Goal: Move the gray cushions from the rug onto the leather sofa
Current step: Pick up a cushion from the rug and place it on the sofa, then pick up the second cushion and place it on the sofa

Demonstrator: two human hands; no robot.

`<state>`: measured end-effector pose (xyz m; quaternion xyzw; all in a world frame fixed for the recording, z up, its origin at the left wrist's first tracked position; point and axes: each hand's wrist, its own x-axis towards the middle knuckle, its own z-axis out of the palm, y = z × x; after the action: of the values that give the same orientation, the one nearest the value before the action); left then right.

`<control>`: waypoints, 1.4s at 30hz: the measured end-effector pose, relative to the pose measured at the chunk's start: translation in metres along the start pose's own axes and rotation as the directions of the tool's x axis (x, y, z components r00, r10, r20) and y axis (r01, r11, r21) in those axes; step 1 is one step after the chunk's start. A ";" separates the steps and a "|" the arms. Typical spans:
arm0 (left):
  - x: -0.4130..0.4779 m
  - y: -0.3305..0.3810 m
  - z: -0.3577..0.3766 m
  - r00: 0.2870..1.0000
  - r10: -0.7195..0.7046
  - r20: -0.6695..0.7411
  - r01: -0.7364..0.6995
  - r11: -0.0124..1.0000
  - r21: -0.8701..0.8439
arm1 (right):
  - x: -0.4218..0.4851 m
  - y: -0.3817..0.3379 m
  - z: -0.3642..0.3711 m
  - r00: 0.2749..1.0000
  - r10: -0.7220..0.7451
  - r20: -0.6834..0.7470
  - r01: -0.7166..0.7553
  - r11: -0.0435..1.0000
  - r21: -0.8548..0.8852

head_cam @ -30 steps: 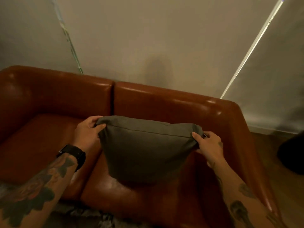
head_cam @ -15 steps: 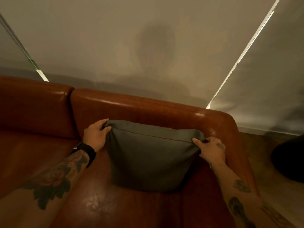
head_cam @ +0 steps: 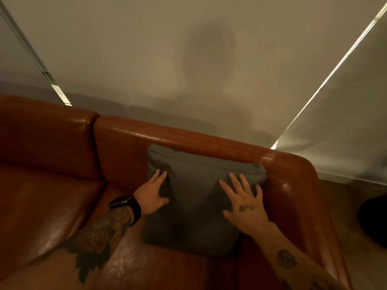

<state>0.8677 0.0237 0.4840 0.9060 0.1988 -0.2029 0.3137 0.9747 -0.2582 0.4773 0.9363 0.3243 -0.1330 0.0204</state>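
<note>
A gray cushion (head_cam: 194,197) is seen propped on the seat of the leather sofa (head_cam: 129,141), its upper edge leaned against the backrest and its right corner tucked beside the sofa's right arm. A seam line is visible running just below the cushion's top edge. The cushion's lower edge rests on the seat leather near the front of the view.

The left hand (head_cam: 151,195) is laid flat against the cushion's left side, its fingers (head_cam: 160,176) spread and extended, nothing being gripped. The right hand (head_cam: 244,203) is pressed palm-down on the cushion's right half, its fingers (head_cam: 234,181) likewise splayed open and resting on the fabric rather than closed round it. A small dark tattoo is borne on the back of the right hand; its design cannot be read. A dark wristwatch (head_cam: 126,206) is worn on the left wrist, to the left of the cushion, and no brand or face marking can be made out on it. Floral tattoos are shown on the left forearm, and smaller ones on the right forearm.

Behind the sofa, pale roller blinds (head_cam: 146,59) are hung, with bright slits between them above the cushion's left and right. No legible writing or label is found on the cushion, the sofa or the blinds. A dark rounded object (head_cam: 374,220) lies on the floor to the right of the sofa; it cannot be identified.
</note>
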 end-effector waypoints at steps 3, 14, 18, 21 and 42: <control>-0.007 -0.007 -0.015 1.000 0.021 0.014 -0.022 0.999 0.032 | 0.011 -0.004 -0.004 0.984 0.093 0.154 -0.105 0.992 0.067; -0.198 -0.157 -0.029 0.923 -0.220 -0.315 0.223 0.974 -0.028 | -0.015 -0.179 -0.039 0.984 -0.123 0.132 0.101 0.982 0.159; -0.309 -0.248 -0.014 0.850 -0.356 -0.388 0.344 0.933 -0.102 | -0.056 -0.320 -0.039 0.919 -0.357 0.169 0.303 0.911 0.280; -0.384 -0.312 0.000 0.813 -0.441 -0.380 0.402 0.897 -0.182 | -0.094 -0.416 -0.026 0.863 -0.478 0.164 0.408 0.851 0.331; -0.597 -0.574 0.315 0.320 -0.938 0.132 0.534 0.064 -0.843 | -0.173 -0.712 0.294 0.512 -0.530 0.676 0.477 0.830 0.289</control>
<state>0.0110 0.0957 0.2707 0.4327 0.7812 -0.0083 0.4499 0.3386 0.1625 0.2733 0.6671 0.5405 -0.5067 0.0780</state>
